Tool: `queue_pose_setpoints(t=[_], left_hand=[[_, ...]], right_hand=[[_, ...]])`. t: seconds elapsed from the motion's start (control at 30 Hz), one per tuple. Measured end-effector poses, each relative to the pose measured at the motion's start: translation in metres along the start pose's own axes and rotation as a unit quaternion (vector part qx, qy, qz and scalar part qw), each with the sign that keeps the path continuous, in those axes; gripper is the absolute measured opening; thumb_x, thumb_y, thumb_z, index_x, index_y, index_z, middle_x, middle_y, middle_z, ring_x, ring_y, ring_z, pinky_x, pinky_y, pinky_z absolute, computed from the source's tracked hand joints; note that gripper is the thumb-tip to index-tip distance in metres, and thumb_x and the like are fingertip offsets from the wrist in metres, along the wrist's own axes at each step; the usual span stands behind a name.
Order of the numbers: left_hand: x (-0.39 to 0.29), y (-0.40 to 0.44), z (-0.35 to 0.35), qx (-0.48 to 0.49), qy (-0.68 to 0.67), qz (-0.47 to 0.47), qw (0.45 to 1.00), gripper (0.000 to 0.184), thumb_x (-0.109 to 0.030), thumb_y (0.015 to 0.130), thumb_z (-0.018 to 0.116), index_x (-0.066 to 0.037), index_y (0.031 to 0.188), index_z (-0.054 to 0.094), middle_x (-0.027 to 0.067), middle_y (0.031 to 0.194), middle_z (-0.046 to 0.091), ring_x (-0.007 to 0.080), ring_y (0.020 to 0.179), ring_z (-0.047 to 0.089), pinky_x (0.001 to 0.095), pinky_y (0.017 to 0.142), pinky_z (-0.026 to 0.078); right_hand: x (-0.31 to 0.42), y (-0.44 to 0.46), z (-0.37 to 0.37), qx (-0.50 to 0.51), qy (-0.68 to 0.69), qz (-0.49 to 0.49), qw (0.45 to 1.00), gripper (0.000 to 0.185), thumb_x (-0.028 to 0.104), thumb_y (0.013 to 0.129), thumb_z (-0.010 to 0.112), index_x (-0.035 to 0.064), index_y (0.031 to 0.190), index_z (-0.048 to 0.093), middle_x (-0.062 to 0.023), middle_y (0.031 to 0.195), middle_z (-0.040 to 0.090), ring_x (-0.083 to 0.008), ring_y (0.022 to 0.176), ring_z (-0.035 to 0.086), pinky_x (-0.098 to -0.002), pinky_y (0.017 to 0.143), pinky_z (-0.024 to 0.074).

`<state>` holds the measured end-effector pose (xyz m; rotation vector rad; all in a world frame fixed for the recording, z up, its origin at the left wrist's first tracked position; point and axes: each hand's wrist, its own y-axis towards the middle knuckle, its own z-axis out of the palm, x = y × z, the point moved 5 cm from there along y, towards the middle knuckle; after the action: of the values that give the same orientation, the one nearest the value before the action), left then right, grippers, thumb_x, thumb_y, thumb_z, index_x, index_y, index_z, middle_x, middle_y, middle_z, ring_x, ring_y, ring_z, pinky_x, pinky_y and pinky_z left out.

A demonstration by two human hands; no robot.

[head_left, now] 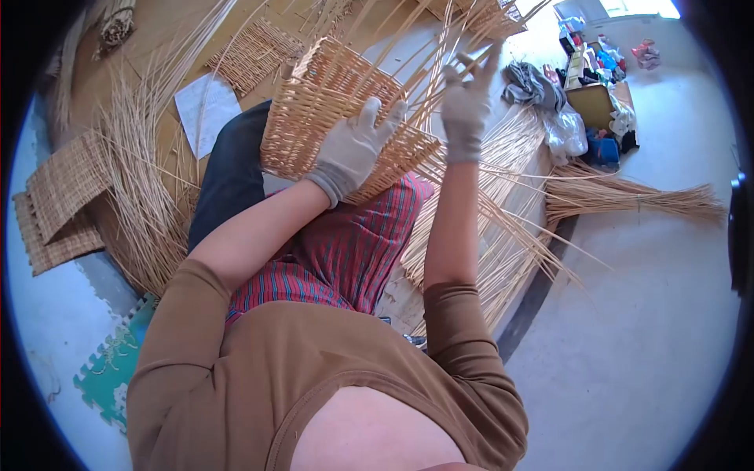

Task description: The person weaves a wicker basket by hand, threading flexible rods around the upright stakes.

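Note:
A wicker basket (292,133) rests tilted on my lap, on a red striped cloth (345,247). Long loose strands (428,74) stick out from its far and right side. My left hand (353,149), in a pale grey glove, lies against the near wall, with its fingers reaching over the rim and holding the basket. To the right of the basket, my right hand (466,110), gloved too, is raised among the strands. Its fingers stretch upward and apart; nothing shows clearly gripped in them.
Loose strands (145,180) spread at left beside woven mats (67,184). Another mat (253,56) and a white sheet (206,114) lie ahead. At right are a tied strand bundle (636,200), a cardboard box (593,106) and plastic bags (564,133). A green foam mat (118,361) lies lower left.

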<state>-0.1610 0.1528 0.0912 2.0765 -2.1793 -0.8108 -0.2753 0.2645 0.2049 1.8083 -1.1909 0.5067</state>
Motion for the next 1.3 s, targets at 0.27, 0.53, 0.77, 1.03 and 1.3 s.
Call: queue_pose_setpoints(t=[0.27,0.53,0.77,1.03,1.3], left_hand=[[0.002,0.027,-0.002,0.113,0.012,0.007,0.994,0.063,-0.010,0.095,0.060,-0.038,0.150,0.046,0.0131,0.139,0.051,0.0299,0.078,0.069,0.0406,0.078,0.059],[0.034,0.029,-0.037,-0.073,-0.236,0.083,0.965,0.064,-0.009,0.087,0.075,-0.025,0.145,0.055,0.0099,0.144,0.055,0.0324,0.113,0.066,0.0421,0.095,0.056],[0.058,0.049,-0.091,-0.002,-0.075,0.136,0.988,0.069,-0.022,0.087,0.078,-0.023,0.150,0.050,0.0115,0.144,0.056,0.0331,0.124,0.059,0.0450,0.108,0.045],[0.053,0.071,-0.076,0.172,0.103,0.084,0.976,0.079,-0.028,0.076,0.086,-0.024,0.149,0.054,0.0082,0.137,0.061,0.0296,0.127,0.057,0.0401,0.113,0.041],[0.098,0.083,-0.064,0.129,0.074,0.073,0.986,0.074,-0.033,0.075,0.088,-0.025,0.142,0.059,0.0069,0.132,0.061,0.0280,0.124,0.059,0.0419,0.105,0.047]], right_hand=[[-0.067,-0.168,-0.104,-0.221,0.071,0.230,0.945,0.023,0.006,0.103,0.058,0.0018,0.123,0.069,-0.0126,0.103,0.076,-0.0063,0.061,0.059,-0.0214,0.053,0.0473],[0.001,-0.067,-0.046,0.008,-0.221,-0.185,0.957,0.047,0.023,0.086,0.079,0.0117,0.129,0.065,-0.0141,0.116,0.072,-0.0344,0.115,0.066,-0.0446,0.100,0.0502],[-0.022,-0.034,-0.011,0.267,-0.275,-0.004,0.924,0.067,0.044,0.079,0.082,0.0107,0.132,0.056,-0.0184,0.115,0.072,-0.0363,0.110,0.069,-0.0446,0.097,0.0525],[-0.072,0.001,-0.004,0.294,-0.314,0.071,0.900,0.067,0.052,0.085,0.073,0.0143,0.138,0.059,-0.0206,0.125,0.071,-0.0363,0.119,0.066,-0.0431,0.103,0.0505],[-0.042,-0.004,0.023,0.172,-0.382,-0.067,0.906,0.036,0.051,0.085,0.073,0.0217,0.104,0.080,-0.0056,0.103,0.073,-0.0286,0.109,0.065,-0.0418,0.097,0.0475]])
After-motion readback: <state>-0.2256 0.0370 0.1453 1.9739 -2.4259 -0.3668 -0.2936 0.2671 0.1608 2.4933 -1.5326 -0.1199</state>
